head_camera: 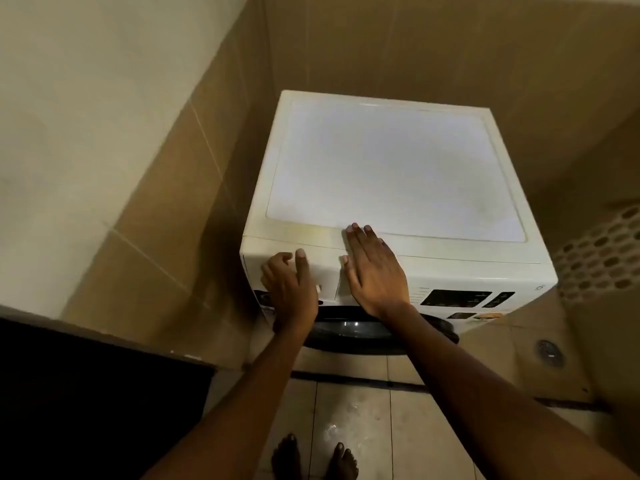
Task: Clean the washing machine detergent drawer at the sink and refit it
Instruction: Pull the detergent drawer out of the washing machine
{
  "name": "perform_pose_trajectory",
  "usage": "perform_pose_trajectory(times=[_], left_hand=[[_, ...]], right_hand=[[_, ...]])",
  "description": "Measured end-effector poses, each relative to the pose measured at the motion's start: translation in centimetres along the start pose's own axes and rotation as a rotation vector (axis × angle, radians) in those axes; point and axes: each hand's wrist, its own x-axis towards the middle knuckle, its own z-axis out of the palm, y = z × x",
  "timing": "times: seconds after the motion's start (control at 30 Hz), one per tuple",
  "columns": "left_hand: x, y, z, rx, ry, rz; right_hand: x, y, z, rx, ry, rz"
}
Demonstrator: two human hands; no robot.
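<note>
A white front-loading washing machine (394,174) stands in a tiled corner, seen from above. Its detergent drawer (325,268) sits flush in the front panel at the top left. My left hand (291,289) lies against the drawer front, thumb raised over the top edge and fingers curled at the panel's left end; whether they hook a handle is hidden. My right hand (374,268) rests flat and spread on the machine's top front edge, just right of the drawer. The dark round door (349,329) shows below both hands.
Tan tiled walls close in on the left, back and right. A dark control display (457,297) sits on the panel's right side. A floor drain (549,353) lies at the right. A dark surface (86,393) fills the lower left. My bare feet (315,459) stand on wet floor tiles.
</note>
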Motion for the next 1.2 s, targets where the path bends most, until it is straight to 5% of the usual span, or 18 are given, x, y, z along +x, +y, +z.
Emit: perform_pose_trajectory(times=[0.2,0.3,0.57,1.2], left_hand=[[1.8,-0.5,2.1,-0.821,0.224,-0.717],[2.5,-0.6,2.4,-1.055,0.216,-0.887],[2.5,-0.1,2.5,-1.071,0.13,-0.802],[-8.3,-5.3,-4.6,-1.032,0.042,-0.795]], right_hand=[[0.2,0.1,2.2,-0.118,0.083,0.026],[0.4,0.4,2.7,-0.126,0.149,0.022],[0.4,0.3,3.2,-0.124,0.228,0.015],[0.2,0.2,2.0,-0.051,0.075,0.005]])
